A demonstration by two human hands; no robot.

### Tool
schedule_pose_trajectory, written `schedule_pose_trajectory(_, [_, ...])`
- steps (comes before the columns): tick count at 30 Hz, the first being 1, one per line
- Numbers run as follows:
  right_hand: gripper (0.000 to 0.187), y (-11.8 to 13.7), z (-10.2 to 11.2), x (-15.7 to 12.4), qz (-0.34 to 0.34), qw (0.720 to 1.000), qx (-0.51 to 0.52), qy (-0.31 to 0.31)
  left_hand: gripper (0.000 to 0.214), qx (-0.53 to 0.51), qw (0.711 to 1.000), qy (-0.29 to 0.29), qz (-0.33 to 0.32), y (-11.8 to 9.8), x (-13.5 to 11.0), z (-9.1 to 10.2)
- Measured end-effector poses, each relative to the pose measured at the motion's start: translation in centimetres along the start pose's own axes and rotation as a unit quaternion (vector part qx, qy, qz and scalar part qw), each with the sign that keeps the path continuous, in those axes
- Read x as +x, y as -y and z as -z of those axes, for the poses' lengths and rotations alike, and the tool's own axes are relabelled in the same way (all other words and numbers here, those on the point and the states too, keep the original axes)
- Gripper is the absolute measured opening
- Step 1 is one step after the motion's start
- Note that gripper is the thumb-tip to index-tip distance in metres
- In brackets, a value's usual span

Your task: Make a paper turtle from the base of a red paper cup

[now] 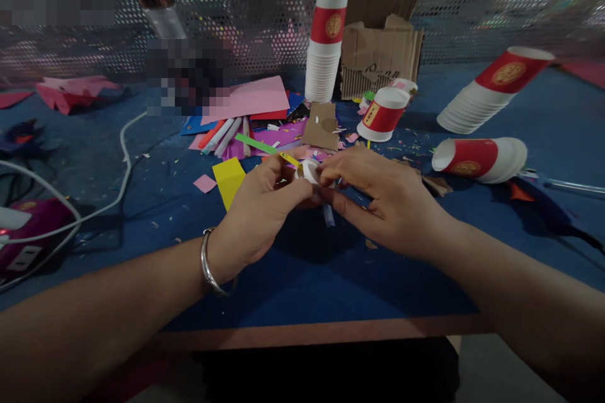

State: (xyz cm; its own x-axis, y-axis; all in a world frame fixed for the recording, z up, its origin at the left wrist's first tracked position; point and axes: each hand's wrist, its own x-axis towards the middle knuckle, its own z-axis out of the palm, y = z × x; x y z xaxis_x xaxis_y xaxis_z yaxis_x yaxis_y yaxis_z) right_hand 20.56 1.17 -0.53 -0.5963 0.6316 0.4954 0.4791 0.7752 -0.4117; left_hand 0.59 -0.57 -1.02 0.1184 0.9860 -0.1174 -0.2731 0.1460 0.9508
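Note:
Over the near middle of the table, my left hand is closed around a small white round piece, whose exact kind I cannot make out. The fingers of my right hand pinch at its right side, and their tips are partly hidden. A yellow strip shows at the piece's upper left, by my left fingers. Beyond it lies a green paper strip. Below the fingers hangs a short, pale bluish strip. A yellow paper piece is just left of my left hand.
Stacked red-and-white paper cups stand behind my hands, beside a cardboard box. To the right, one cup stack leans and another lies sideways. Markers, pink paper and scraps lie behind; a white cable runs left.

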Motion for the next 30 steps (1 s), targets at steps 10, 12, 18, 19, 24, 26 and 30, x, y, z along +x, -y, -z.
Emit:
schedule_pose_trajectory(10, [0.014,0.1,-0.6,-0.2,0.021,1.0,-0.001,-0.022,0.053,-0.021,1.0,-0.007,0.019,-0.6,-0.2,-0.2])
schedule_pose_trajectory(12, [0.015,0.1,-0.7,-0.3,0.025,0.999,0.0,-0.023,0.054,-0.026,1.0,-0.003,0.015,-0.6,-0.4,-0.3])
schedule_pose_trajectory(18, [0.014,0.1,-0.7,-0.4,0.032,0.999,-0.017,-0.031,0.056,-0.023,1.0,0.01,0.015,-0.7,-0.5,-0.1])
schedule_pose_trajectory(19, [0.014,0.0,-0.7,-0.4,0.032,0.999,-0.02,-0.037,0.054,-0.031,0.999,0.014,0.022,-0.7,-0.3,0.0])
schedule_pose_trajectory(24, [0.014,-0.2,-0.5,-0.3,0.018,0.997,-0.014,-0.073,0.043,-0.065,0.996,0.041,0.046,-0.9,0.4,0.8])
schedule_pose_trajectory(26, [0.015,-0.2,-0.3,-0.2,0.006,0.996,-0.009,-0.089,0.039,-0.062,0.996,0.044,0.05,-1.1,0.5,1.1])
schedule_pose_trajectory(30, [0.019,-0.1,-0.2,-0.2,-0.009,0.995,0.014,-0.101,0.034,-0.06,0.995,0.048,0.057,-1.3,0.7,1.2])
